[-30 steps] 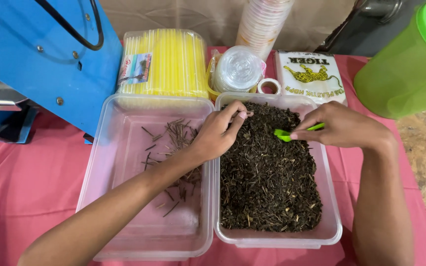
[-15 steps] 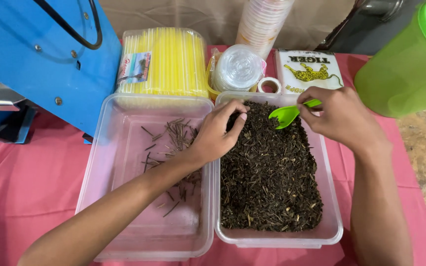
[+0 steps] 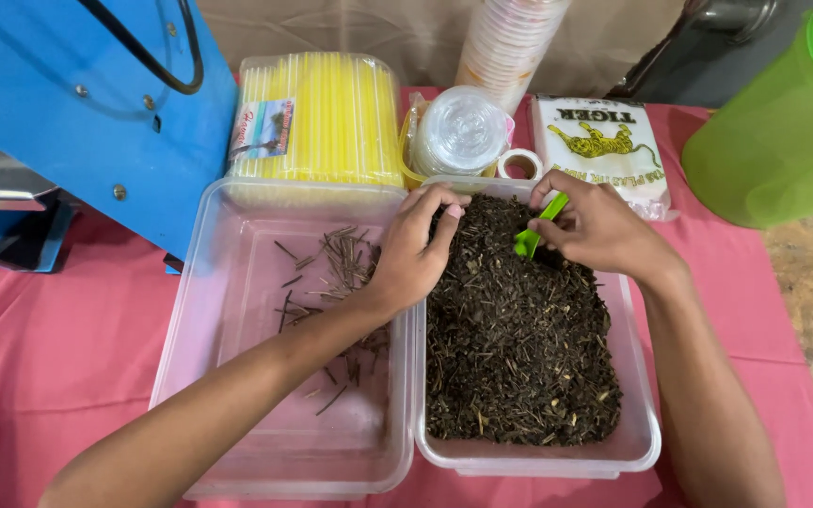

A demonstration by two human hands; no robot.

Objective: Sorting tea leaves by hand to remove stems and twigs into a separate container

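Presently the right hand (image 3: pixel 595 226) was closed around a small green scoop (image 3: pixel 531 235), its blade dug into the dried tea (image 3: pixel 519 348) at the far end of the right tub (image 3: pixel 634 450). The left hand (image 3: pixel 416 249) reached across the shared rims, fingers drawn together over the tea; whether they pinched a stem could not be told. Picked stems (image 3: pixel 336 259) lay in the left tub (image 3: pixel 237 202). Good practice would be to rake shallowly with the scoop, lift one stem at a time, and keep loose leaf from crossing over.
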